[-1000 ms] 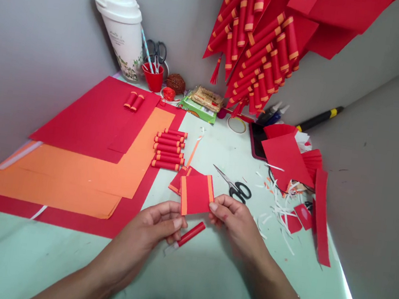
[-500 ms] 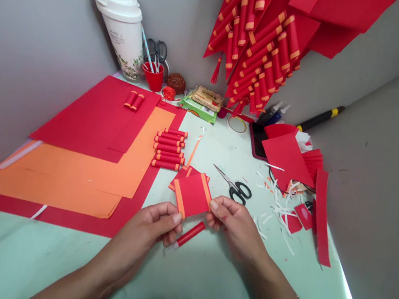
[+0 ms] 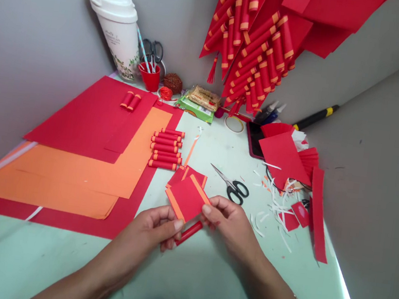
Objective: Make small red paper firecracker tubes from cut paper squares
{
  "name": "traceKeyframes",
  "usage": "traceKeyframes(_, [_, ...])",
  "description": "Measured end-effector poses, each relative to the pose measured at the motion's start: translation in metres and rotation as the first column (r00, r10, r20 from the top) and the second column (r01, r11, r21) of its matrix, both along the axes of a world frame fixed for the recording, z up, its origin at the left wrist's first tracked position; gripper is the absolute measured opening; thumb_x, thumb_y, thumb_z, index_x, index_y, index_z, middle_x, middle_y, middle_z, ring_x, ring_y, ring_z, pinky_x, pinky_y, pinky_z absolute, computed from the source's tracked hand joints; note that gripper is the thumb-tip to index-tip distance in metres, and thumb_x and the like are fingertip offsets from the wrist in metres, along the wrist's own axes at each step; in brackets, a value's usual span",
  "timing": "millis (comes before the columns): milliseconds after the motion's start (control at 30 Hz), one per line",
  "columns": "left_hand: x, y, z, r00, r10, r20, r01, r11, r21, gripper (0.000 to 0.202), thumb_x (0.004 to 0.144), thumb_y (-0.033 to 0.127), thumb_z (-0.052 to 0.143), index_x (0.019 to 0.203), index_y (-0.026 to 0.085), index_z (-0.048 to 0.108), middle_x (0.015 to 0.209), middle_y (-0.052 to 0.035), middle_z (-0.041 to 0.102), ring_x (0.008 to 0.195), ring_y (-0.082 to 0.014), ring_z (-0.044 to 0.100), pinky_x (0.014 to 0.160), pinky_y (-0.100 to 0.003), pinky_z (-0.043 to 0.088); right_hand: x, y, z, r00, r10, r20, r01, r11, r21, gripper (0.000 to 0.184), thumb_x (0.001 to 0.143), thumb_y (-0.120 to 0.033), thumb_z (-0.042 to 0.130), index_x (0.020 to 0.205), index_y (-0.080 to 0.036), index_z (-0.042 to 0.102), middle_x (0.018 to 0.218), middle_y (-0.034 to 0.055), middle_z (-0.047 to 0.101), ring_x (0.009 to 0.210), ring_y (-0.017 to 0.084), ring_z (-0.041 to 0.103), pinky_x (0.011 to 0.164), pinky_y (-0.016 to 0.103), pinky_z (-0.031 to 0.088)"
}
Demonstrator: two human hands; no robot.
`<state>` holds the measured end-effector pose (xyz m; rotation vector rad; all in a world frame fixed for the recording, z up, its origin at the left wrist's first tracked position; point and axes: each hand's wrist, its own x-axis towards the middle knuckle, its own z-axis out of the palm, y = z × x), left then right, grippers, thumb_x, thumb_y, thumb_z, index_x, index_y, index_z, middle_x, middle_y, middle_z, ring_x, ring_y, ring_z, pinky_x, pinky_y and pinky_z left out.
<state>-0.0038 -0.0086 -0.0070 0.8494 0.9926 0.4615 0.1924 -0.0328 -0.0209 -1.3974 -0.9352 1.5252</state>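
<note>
Between my two hands is a red paper piece with an orange strip along two opposite edges. My left hand pinches its lower-left corner between thumb and fingers. At the right corner my right hand pinches it the same way. Below the paper lies a red tube, partly covered by my left fingers. Behind it, similar red and orange pieces rest on the table, partly hidden. Several rolled red paper tubes with orange ends lie stacked just beyond. Black-handled scissors lie open-bladed to the right.
Large red sheets and orange sheets cover the left side. A white cup and a red cup with scissors stand at the back. Firecracker decorations hang on the wall. Paper scraps and a phone lie right.
The held paper has turned clockwise, its right side tipping down, and my right thumb sits further onto its edge. The whole view has shifted slightly.
</note>
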Motion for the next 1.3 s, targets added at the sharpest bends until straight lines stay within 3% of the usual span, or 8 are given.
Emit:
traceKeyframes(167, [-0.0006, 0.0003, 0.0002, 0.999, 0.025, 0.032, -0.025, 0.999, -0.02, 0.021, 0.082, 0.041, 0.073, 0.086, 0.02, 0.069, 0.069, 0.0013, 0.063, 0.061, -0.0138, 0.051, 0.061, -0.026, 0.039, -0.0032, -0.0037, 0.005, 0.906, -0.178, 0.383, 0.063, 0.954, 0.294, 0.009, 0.086, -0.027, 0.065, 0.079, -0.021, 0.064, 0.071, -0.0005, 0.064, 0.063, 0.014, 0.056, 0.061, 0.027, 0.046])
traceKeyframes(300, [-0.0019, 0.0006, 0.0027, 0.968, 0.185, 0.17, -0.167, 0.979, -0.117, 0.032, 0.088, 0.049, 0.063, 0.096, 0.019, 0.07, 0.084, -0.0053, 0.072, 0.068, -0.0163, 0.06, 0.063, -0.027, 0.045, -0.0018, -0.0061, 0.004, 0.66, -0.422, 0.621, -0.171, 0.721, 0.672, 0.014, 0.087, -0.011, 0.059, 0.087, -0.023, 0.065, 0.078, 0.003, 0.07, 0.07, 0.017, 0.063, 0.067, 0.031, 0.052])
traceKeyframes(467, [-0.0001, 0.0024, 0.0082, 0.919, 0.315, 0.237, -0.272, 0.942, -0.197, 0.026, 0.086, 0.044, 0.068, 0.082, 0.019, 0.072, 0.075, -0.0028, 0.07, 0.062, -0.0142, 0.058, 0.058, -0.024, 0.047, 0.002, -0.0056, -0.0012, 0.633, -0.425, 0.647, -0.421, 0.512, 0.749, 0.025, 0.087, -0.003, 0.057, 0.098, -0.024, 0.065, 0.086, 0.0043, 0.074, 0.08, 0.019, 0.069, 0.072, 0.033, 0.057])
traceKeyframes(567, [0.0009, 0.0028, 0.0079, 0.922, 0.319, 0.218, -0.28, 0.941, -0.192, 0.012, 0.084, 0.032, 0.074, 0.086, 0.021, 0.075, 0.08, -0.0019, 0.073, 0.066, -0.0138, 0.06, 0.065, -0.024, 0.05, 0.0018, -0.0048, -0.0036, 0.653, -0.411, 0.636, -0.451, 0.464, 0.763, 0.023, 0.087, -0.002, 0.059, 0.098, -0.022, 0.065, 0.086, 0.0054, 0.074, 0.08, 0.019, 0.068, 0.071, 0.032, 0.058])
traceKeyframes(667, [-0.0003, 0.0021, 0.0041, 0.929, 0.321, 0.186, -0.289, 0.94, -0.182, 0.013, 0.083, 0.031, 0.075, 0.093, 0.023, 0.077, 0.084, -0.0021, 0.075, 0.075, -0.0168, 0.065, 0.07, -0.025, 0.052, 0.0004, -0.0048, -0.0045, 0.682, -0.401, 0.611, -0.379, 0.52, 0.765, 0.024, 0.087, -0.001, 0.057, 0.095, -0.022, 0.065, 0.086, 0.0053, 0.072, 0.08, 0.018, 0.067, 0.07, 0.03, 0.057])
traceKeyframes(767, [-0.0029, 0.001, 0.0007, 0.951, 0.283, 0.128, -0.264, 0.953, -0.147, 0.021, 0.082, 0.035, 0.074, 0.1, 0.024, 0.077, 0.081, -0.0026, 0.075, 0.074, -0.0188, 0.066, 0.071, -0.028, 0.053, -0.0004, -0.005, -0.003, 0.754, -0.366, 0.546, -0.179, 0.684, 0.707, 0.019, 0.088, -0.006, 0.056, 0.092, -0.022, 0.066, 0.086, 0.0045, 0.07, 0.079, 0.017, 0.067, 0.07, 0.029, 0.055])
traceKeyframes(933, [-0.004, 0.0007, 0.0043, 0.991, 0.137, -0.012, -0.137, 0.99, -0.017, 0.028, 0.079, 0.043, 0.075, 0.098, 0.023, 0.077, 0.076, -0.0024, 0.074, 0.072, -0.0209, 0.066, 0.07, -0.031, 0.053, -0.0012, -0.0037, 0.0024, 0.958, -0.137, 0.251, 0.069, 0.962, 0.265, 0.011, 0.092, -0.03, 0.06, 0.095, -0.022, 0.067, 0.08, 0.0014, 0.07, 0.071, 0.015, 0.066, 0.066, 0.026, 0.054])
traceKeyframes(1300, [-0.005, -0.0002, 0.0043, 0.994, 0.043, -0.097, -0.033, 0.994, 0.104, 0.02, 0.078, 0.039, 0.075, 0.091, 0.024, 0.075, 0.076, 0.0005, 0.071, 0.073, -0.0178, 0.062, 0.066, -0.024, 0.048, -0.0048, -0.0015, 0.0021, 0.998, -0.038, 0.041, 0.036, 0.999, 0.035, 0.011, 0.082, -0.029, 0.069, 0.081, -0.018, 0.068, 0.067, -0.0024, 0.065, 0.059, 0.009, 0.055, 0.058, 0.02, 0.045])
